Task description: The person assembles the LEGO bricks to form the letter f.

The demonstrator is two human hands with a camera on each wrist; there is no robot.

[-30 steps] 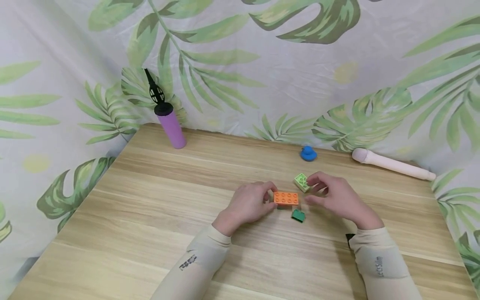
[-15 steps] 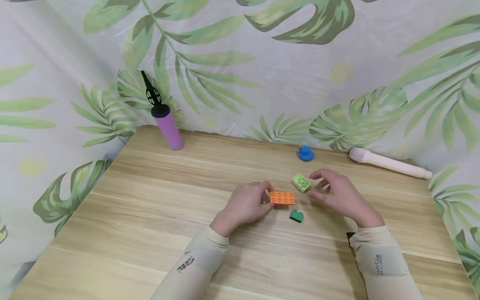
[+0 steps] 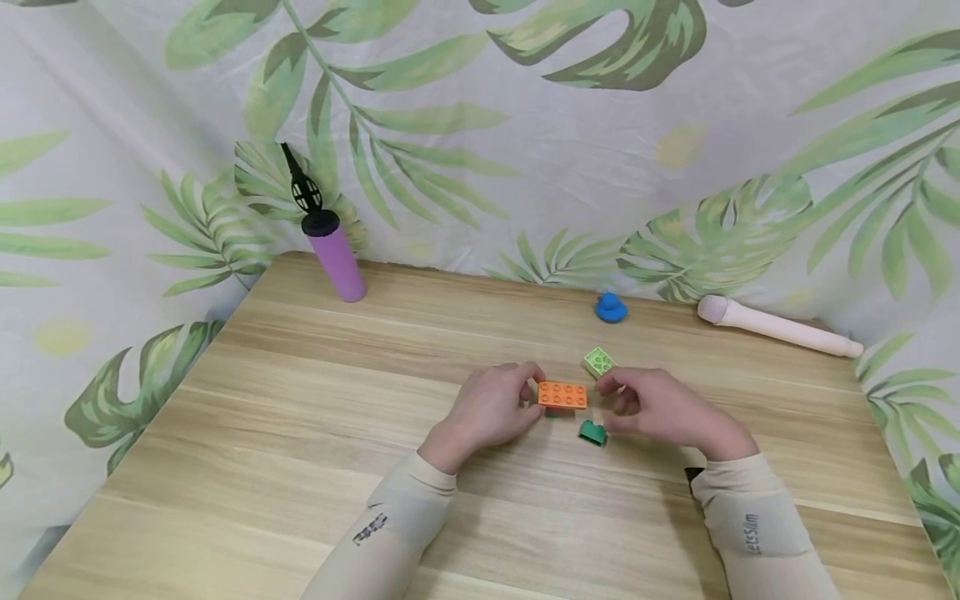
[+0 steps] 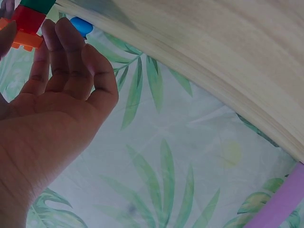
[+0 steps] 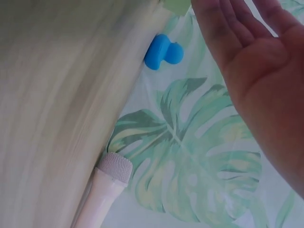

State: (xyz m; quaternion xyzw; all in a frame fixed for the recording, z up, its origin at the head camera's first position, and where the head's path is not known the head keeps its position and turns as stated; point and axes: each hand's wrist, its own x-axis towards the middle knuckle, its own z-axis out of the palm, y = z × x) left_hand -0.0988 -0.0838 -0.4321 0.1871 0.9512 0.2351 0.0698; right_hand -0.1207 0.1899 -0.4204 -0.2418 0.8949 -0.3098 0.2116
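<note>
My left hand pinches an orange building brick between thumb and fingers. In the left wrist view a red brick and a green brick are stacked with the orange one, on its underside. My right hand is just to the right, fingers bent and apart, holding nothing. Its thumb tip is right beside a small loose green brick on the table. Behind its fingertips lies a lime green brick, hollow side up and partly covered by the hand.
A blue rubber duck sits near the back edge of the wooden table. To its right lies a pale pink microphone. A purple balloon pump with a black nozzle stands at the back left, before a leaf-print cloth.
My right hand has come away from the lime brick, moving left and nearer to the small green brick. The left hand keeps its pinch on the orange brick, almost still.
</note>
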